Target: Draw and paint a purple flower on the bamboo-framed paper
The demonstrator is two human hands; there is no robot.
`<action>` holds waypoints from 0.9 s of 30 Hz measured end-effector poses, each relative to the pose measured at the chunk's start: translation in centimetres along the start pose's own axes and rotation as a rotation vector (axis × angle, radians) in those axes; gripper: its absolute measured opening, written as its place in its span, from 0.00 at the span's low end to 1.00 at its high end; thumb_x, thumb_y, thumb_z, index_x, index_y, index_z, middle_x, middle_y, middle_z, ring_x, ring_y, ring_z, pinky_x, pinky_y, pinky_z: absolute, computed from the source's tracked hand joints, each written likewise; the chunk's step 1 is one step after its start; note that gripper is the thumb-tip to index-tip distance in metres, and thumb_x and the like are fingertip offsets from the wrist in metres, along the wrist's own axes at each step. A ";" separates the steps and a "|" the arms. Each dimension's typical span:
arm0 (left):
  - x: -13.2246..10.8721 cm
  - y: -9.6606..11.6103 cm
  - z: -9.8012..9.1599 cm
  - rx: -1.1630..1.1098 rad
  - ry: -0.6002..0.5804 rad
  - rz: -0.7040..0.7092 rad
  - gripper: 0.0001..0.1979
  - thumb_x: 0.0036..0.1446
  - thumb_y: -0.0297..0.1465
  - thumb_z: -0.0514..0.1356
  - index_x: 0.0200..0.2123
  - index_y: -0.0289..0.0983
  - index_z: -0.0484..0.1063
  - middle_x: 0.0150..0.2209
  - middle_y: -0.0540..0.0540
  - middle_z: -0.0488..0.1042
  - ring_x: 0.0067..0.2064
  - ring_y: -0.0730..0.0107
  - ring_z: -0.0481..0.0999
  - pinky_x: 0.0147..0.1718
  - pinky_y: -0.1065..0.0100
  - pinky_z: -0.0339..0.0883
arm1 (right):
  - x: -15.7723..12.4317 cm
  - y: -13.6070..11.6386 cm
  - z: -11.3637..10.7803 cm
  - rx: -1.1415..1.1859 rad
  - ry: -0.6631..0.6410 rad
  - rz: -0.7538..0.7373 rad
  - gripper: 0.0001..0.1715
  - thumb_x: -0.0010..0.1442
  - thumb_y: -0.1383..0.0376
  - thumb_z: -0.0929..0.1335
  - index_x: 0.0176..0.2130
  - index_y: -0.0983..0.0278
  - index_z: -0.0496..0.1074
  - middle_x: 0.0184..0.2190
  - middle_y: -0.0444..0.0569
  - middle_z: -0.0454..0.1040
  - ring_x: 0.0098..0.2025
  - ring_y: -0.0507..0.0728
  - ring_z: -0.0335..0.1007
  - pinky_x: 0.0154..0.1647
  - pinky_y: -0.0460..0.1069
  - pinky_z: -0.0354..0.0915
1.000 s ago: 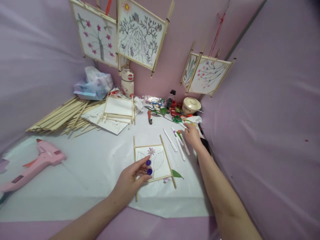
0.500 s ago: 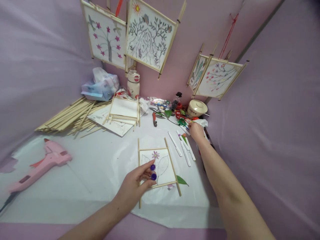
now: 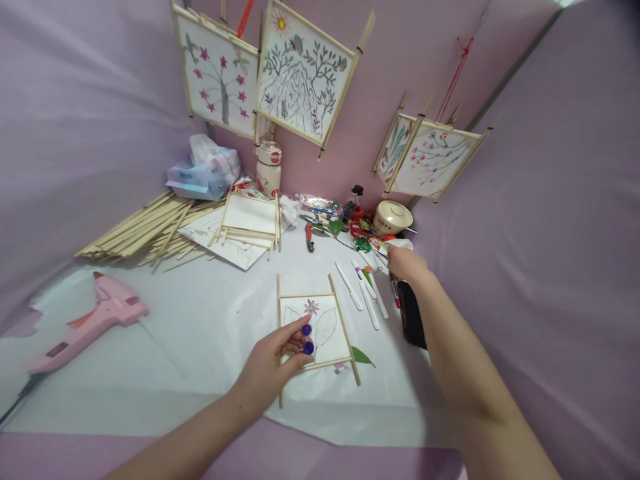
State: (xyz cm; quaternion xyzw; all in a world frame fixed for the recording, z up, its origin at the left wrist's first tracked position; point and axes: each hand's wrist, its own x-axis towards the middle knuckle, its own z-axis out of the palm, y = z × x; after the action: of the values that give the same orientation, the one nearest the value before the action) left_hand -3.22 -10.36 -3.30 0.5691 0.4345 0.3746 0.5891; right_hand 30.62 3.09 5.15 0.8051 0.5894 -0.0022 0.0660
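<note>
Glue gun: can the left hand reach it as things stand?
Probably yes. The glue gun lies on the sheet off to the left of the left hand, with only sheet between them. The hand's fingers rest on the frame, so it would have to leave that first.

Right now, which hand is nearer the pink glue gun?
Left. The left hand rests on the framed flower drawing, right of the glue gun; the right hand is farther right, by the markers.
</note>
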 end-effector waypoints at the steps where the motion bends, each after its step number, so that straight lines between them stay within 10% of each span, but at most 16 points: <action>1: 0.0 0.1 0.0 -0.007 0.000 -0.002 0.31 0.48 0.32 0.66 0.57 0.43 0.70 0.39 0.47 0.74 0.40 0.66 0.74 0.46 0.60 0.71 | -1.1 0.6 -0.3 0.021 -0.001 -0.018 0.18 0.55 0.69 0.66 0.47 0.66 0.74 0.43 0.62 0.78 0.43 0.64 0.75 0.37 0.51 0.65; 5: 0.0 0.4 0.1 -0.038 0.002 0.000 0.31 0.47 0.32 0.66 0.57 0.42 0.70 0.39 0.47 0.74 0.41 0.65 0.74 0.46 0.60 0.71 | -6.1 2.8 -0.3 0.165 0.054 -0.036 0.15 0.61 0.65 0.61 0.40 0.63 0.76 0.35 0.51 0.79 0.36 0.57 0.74 0.34 0.48 0.63; 12: 0.0 1.2 0.0 -0.078 0.046 0.001 0.31 0.46 0.33 0.68 0.56 0.41 0.71 0.39 0.47 0.74 0.43 0.64 0.75 0.47 0.60 0.71 | -12.0 3.5 4.0 1.480 0.272 -0.109 0.32 0.46 0.63 0.76 0.52 0.58 0.72 0.47 0.48 0.77 0.46 0.55 0.72 0.42 0.49 0.68; 18: 0.7 1.2 -0.7 -0.083 0.099 0.054 0.30 0.47 0.34 0.68 0.56 0.42 0.71 0.40 0.48 0.74 0.43 0.65 0.75 0.48 0.61 0.72 | -12.0 -0.1 5.4 2.080 0.473 0.025 0.19 0.45 0.56 0.77 0.32 0.63 0.72 0.20 0.37 0.69 0.21 0.45 0.61 0.22 0.42 0.59; 27: 1.6 1.2 -1.6 -0.067 0.155 0.095 0.32 0.45 0.35 0.69 0.56 0.40 0.71 0.40 0.47 0.74 0.43 0.64 0.75 0.50 0.56 0.71 | -11.9 -1.9 7.3 2.195 0.288 0.129 0.20 0.51 0.53 0.74 0.28 0.62 0.64 0.17 0.37 0.67 0.18 0.46 0.58 0.18 0.42 0.55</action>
State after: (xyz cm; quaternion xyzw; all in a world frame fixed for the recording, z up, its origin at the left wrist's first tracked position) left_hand -4.11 -8.20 -2.18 0.5384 0.4384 0.4593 0.5541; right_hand 25.72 -8.44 -1.27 0.4483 0.2263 -0.4261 -0.7525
